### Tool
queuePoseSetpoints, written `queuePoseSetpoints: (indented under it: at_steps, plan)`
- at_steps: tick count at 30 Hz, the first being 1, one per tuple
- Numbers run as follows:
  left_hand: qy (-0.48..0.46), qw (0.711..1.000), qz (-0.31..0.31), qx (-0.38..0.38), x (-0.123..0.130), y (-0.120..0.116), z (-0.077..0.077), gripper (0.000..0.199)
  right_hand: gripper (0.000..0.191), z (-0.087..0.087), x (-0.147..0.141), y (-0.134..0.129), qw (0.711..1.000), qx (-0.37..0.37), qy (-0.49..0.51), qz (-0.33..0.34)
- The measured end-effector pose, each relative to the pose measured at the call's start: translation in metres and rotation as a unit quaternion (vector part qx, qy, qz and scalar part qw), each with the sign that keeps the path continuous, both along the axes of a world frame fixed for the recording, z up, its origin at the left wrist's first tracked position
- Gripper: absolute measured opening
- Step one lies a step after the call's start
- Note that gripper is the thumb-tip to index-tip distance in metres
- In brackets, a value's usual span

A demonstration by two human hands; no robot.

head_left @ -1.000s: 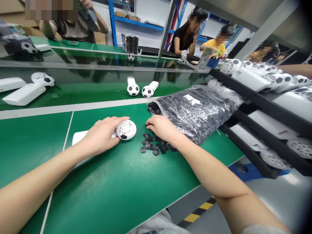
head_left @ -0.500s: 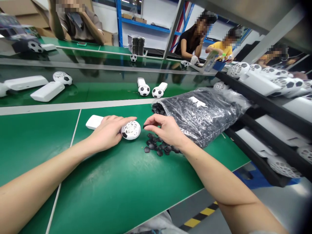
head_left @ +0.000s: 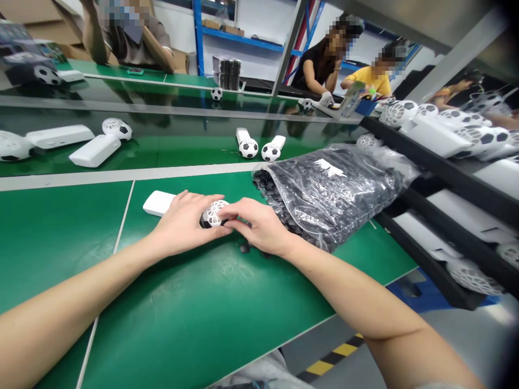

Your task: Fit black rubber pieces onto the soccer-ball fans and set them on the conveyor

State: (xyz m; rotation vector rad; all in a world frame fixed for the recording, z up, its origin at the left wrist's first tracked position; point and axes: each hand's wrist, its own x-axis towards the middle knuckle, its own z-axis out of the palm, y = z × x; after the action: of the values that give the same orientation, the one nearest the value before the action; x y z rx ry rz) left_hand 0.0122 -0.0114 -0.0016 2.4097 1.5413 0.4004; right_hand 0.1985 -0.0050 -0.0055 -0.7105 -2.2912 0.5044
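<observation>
Two bare hands meet over a white lattice ball head (head_left: 213, 214) with black soccer-style patches, resting on a green bench mat (head_left: 194, 302). The left hand (head_left: 184, 227) is curved over the near side of the head, its fingers (head_left: 203, 204) bent across the top and holding it down. A white handle (head_left: 158, 202) sticks out from under that hand, toward the left. The right hand (head_left: 259, 227) comes in from the other side with its fingers pressed together, their tips (head_left: 227, 216) against the head; whether they pinch anything there is hidden.

Just below the right hand lies a black hexagonal piece (head_left: 244, 248). Just past that hand sits a clear plastic bag (head_left: 328, 194) packed with more black pieces, its open end toward the fingers. Farther ahead of both hands, two soccer-ball heads (head_left: 248, 148) (head_left: 271, 152) on white handles lie side by side. Right of the right hand, a black rack (head_left: 441, 170) carries white lattice-headed units (head_left: 436, 135). Well beyond the hands, co-workers (head_left: 316, 70) (head_left: 371, 78) sit at another bench.
</observation>
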Motion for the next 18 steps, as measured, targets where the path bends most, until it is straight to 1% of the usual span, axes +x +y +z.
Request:
queuePoseSetpoints:
  at_steps: [2, 4, 5, 7, 9, 11, 13, 14, 16, 18]
  plan:
    - [-0.005, 1.0, 0.007, -0.002, 0.001, 0.0, 0.0, 0.065, 0.017, -0.002, 0.001, 0.002, 0.997, -0.052, 0.04, -0.031]
    - [-0.01, 1.0, 0.011, -0.002, 0.002, 0.0, 0.0, 0.064, 0.027, -0.005, 0.003, 0.004, 0.989, -0.127, 0.06, -0.054]
    - [-0.013, 1.0, 0.013, -0.001, 0.002, 0.0, 0.0, 0.063, 0.031, -0.007, 0.003, 0.005, 0.981, -0.175, 0.066, -0.052]
    - [-0.023, 1.0, 0.013, 0.004, 0.004, 0.0, 0.0, 0.059, 0.034, -0.011, 0.002, 0.006, 0.96, -0.268, 0.083, -0.027]
    - [-0.031, 0.999, 0.014, 0.009, 0.005, 0.0, 0.0, 0.055, 0.032, -0.015, 0.0, 0.006, 0.941, -0.322, 0.103, -0.009]
    - [-0.036, 0.999, 0.015, 0.015, 0.006, 0.0, 0.0, 0.054, 0.03, -0.016, -0.001, 0.006, 0.936, -0.331, 0.116, -0.017]
    - [-0.039, 0.999, 0.006, 0.007, 0.004, 0.001, 0.002, 0.055, 0.03, -0.014, 0.002, 0.008, 0.941, -0.32, 0.103, -0.028]
    - [-0.039, 0.999, -0.005, -0.006, 0.002, 0.002, 0.003, 0.057, 0.028, -0.011, 0.006, 0.01, 0.948, -0.307, 0.079, -0.036]
    - [-0.033, 0.999, -0.026, -0.035, -0.002, 0.005, 0.006, 0.062, 0.02, -0.003, 0.016, 0.014, 0.961, -0.269, -0.003, -0.066]
    - [-0.024, 0.998, -0.034, -0.044, -0.008, 0.008, 0.008, 0.067, 0.016, 0.004, 0.026, 0.018, 0.962, -0.224, -0.112, -0.108]
